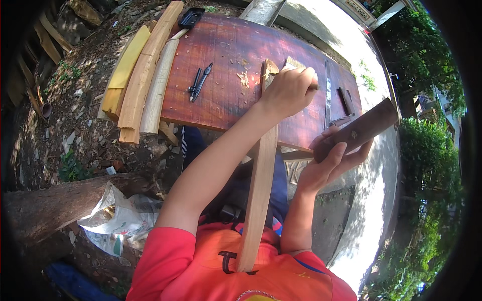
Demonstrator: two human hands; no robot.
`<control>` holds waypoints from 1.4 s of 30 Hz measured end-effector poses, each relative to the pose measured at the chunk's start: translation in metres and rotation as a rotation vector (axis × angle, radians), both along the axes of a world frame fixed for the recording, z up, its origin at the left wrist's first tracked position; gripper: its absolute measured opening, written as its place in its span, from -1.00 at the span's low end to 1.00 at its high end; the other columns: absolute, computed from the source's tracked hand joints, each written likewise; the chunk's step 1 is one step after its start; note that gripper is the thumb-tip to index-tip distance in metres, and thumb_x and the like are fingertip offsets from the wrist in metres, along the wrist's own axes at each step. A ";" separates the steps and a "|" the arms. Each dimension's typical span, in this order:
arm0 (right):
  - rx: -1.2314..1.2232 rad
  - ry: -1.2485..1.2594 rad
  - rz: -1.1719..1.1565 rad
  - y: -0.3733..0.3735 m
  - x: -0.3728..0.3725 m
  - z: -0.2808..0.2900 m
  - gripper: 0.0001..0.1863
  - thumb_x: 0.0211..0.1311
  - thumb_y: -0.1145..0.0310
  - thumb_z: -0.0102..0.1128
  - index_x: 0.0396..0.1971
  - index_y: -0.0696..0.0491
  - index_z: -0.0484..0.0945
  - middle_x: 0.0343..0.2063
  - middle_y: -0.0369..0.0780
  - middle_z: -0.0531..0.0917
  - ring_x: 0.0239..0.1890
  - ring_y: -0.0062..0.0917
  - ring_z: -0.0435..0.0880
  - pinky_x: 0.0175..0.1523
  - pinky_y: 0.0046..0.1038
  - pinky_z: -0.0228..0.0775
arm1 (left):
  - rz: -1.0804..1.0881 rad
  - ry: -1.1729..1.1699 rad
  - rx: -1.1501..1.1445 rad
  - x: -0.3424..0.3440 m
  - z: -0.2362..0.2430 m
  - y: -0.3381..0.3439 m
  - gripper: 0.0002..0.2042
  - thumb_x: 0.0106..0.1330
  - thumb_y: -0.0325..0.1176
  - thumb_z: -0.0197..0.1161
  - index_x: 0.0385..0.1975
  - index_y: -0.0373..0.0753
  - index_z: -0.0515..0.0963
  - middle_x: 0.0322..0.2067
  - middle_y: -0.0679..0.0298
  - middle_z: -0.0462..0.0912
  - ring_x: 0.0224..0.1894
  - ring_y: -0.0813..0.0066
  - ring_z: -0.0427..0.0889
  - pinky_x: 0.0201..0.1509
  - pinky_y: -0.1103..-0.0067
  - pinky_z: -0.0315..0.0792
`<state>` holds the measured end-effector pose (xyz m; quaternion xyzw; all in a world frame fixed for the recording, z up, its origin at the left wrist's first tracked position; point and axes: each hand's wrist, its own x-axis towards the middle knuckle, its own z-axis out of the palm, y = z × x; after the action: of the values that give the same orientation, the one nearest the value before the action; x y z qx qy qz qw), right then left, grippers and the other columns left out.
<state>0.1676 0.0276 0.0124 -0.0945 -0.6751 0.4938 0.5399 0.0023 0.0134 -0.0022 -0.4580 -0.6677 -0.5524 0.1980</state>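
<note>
My left hand (pixel 291 93) reaches over the table, its fingers closed round a brush whose pale bristles (pixel 295 62) point away from me. The end of the handle pokes out at the hand's right side. My right hand (pixel 329 163) is wrapped round a dark brown wooden block (pixel 357 130), held up tilted off the table's near right edge. A long light wooden bar (pixel 260 195) runs from my chest up onto the table, passing under my left forearm and hand. Its far end lies beside the brush.
On the reddish-brown table (pixel 216 55) lie a pair of compasses (pixel 201 83), wood shavings (pixel 243 79), a metal ruler (pixel 328 93) and dark pieces (pixel 346 101). Several wooden bars (pixel 148 70) and a black-handled tool (pixel 191 18) line its left side. A log (pixel 65 205) and white sack (pixel 118 220) are lower left.
</note>
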 end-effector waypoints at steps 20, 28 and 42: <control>-0.090 -0.263 0.091 -0.001 0.005 -0.015 -0.44 0.45 0.20 0.00 0.31 0.19 0.22 -0.19 -0.19 0.54 -0.28 -0.62 0.52 -0.23 -0.57 0.37 | -0.028 0.035 -0.047 0.003 -0.010 0.000 -0.88 0.23 -0.43 0.22 -0.44 -0.27 0.42 -0.51 0.03 0.57 -0.34 -0.05 0.63 -0.24 0.19 0.48; -0.086 -0.240 0.045 0.003 0.004 -0.019 -0.45 0.44 0.22 0.03 0.30 0.18 0.24 -0.22 -0.21 0.54 -0.28 -0.62 0.54 -0.25 -0.58 0.38 | -0.047 0.059 -0.033 0.003 -0.005 0.001 -0.88 0.24 -0.41 0.24 -0.43 -0.26 0.43 -0.50 0.04 0.58 -0.34 -0.04 0.64 -0.25 0.21 0.50; -0.051 -0.076 0.077 0.001 0.003 -0.020 -0.35 0.45 0.09 0.01 0.35 0.18 0.14 -0.34 -0.22 0.54 -0.41 -0.68 0.47 -0.36 -0.64 0.27 | 0.009 0.060 -0.035 0.003 -0.003 0.000 -0.85 0.27 -0.37 0.20 -0.46 -0.27 0.42 -0.52 0.02 0.58 -0.35 -0.05 0.62 -0.25 0.19 0.47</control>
<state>0.1709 0.0289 -0.0075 -0.1009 -0.6855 0.5271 0.4920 0.0049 0.0132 -0.0053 -0.4747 -0.6733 -0.5255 0.2125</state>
